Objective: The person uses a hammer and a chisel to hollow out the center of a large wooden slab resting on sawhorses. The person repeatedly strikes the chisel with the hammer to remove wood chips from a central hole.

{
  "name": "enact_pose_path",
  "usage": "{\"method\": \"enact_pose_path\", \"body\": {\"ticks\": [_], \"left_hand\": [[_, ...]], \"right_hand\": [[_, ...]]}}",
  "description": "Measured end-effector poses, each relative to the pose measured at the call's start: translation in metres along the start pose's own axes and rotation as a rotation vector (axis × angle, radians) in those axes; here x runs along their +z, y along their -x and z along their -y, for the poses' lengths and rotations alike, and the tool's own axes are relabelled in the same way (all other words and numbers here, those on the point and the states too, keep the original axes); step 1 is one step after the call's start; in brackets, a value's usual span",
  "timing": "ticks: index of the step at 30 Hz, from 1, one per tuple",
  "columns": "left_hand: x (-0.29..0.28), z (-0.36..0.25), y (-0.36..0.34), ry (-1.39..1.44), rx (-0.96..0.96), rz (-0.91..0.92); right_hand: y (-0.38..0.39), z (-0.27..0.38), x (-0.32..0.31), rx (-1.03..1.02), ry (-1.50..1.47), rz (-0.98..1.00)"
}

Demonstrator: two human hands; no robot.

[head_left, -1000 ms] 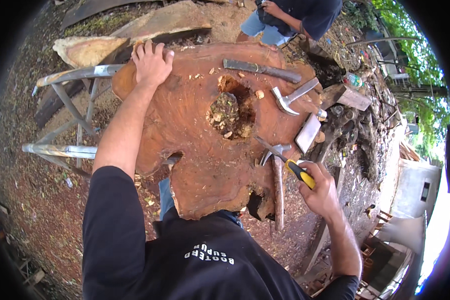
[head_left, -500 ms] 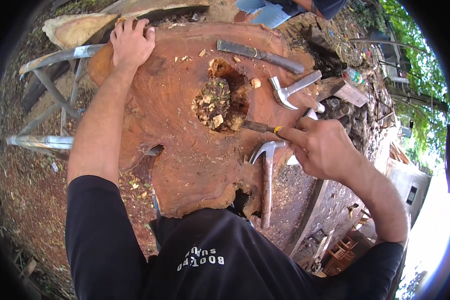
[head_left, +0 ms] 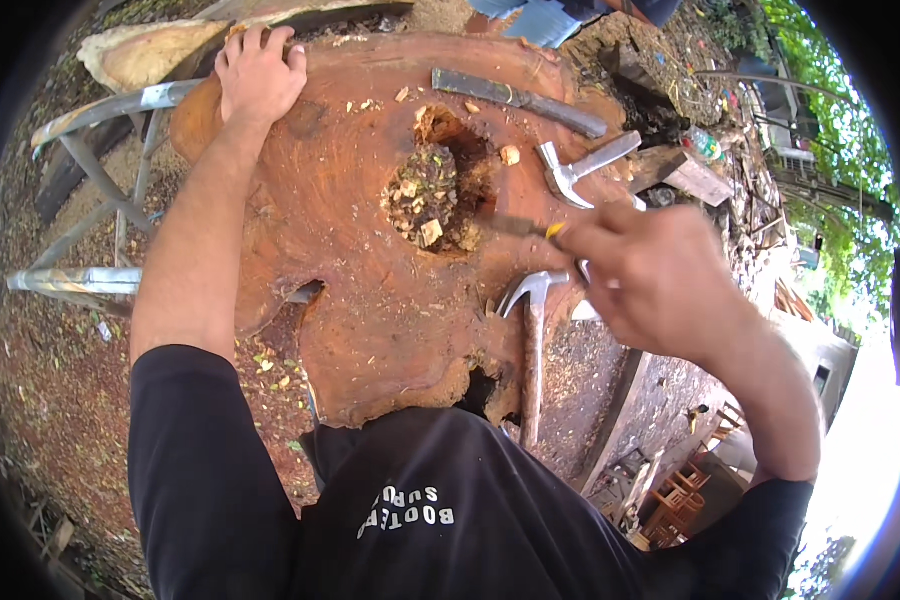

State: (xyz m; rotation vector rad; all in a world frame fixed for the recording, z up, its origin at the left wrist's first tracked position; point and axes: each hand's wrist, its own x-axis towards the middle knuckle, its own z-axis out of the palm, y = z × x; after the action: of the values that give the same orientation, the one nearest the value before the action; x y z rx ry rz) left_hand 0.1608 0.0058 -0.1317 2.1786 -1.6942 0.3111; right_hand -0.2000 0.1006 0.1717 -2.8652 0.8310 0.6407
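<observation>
Leafy ground (head_left: 55, 390), reddish wood slab (head_left: 390, 320), left hand (head_left: 259, 80) spread at its ten o'clock, right hand (head_left: 650, 272) gripping blurred chisel (head_left: 518, 225) at four o'clock by the hollow (head_left: 425, 195), white lettering (head_left: 407, 515) on black shirt (head_left: 515, 545).

A: Daylight falls soft and even across the wooden slab (head_left: 370, 340), and its surface comes through fairly sharp!
B: Not so the right hand (head_left: 660, 275), smeared by motion, and the gripped tool (head_left: 515, 224) goes fuzzy along with it.
A: Dark shadow fills the upper right of the hole (head_left: 473, 190), while the black shirt (head_left: 420, 545) swallows most of its folds.
B: And what glare at the lower right! Burnt to plain white, fringed blue-violet, with bright foliage (head_left: 810, 50) above.
A: Fisheye bending toward the rim, too, and black closing round the corners.
</observation>
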Motion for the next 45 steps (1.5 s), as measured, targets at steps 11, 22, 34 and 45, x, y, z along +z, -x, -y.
{"method": "enact_pose_path", "body": {"ticks": [11,22,34,45], "left_hand": [[0.009,0.002,-0.001,0.039,-0.003,-0.060],[-0.006,0.001,0.000,-0.012,-0.003,-0.040],[-0.002,-0.002,0.000,-0.032,0.020,-0.071],[0.000,-0.005,-0.004,-0.018,0.041,-0.078]], "right_hand": [[-0.025,-0.010,0.065,-0.021,0.029,0.108],[-0.004,0.006,0.076,0.089,-0.093,0.071],[0.006,-0.021,0.051,0.171,-0.563,-0.161],[-0.050,-0.026,0.148,-0.090,-1.563,-0.614]]}}
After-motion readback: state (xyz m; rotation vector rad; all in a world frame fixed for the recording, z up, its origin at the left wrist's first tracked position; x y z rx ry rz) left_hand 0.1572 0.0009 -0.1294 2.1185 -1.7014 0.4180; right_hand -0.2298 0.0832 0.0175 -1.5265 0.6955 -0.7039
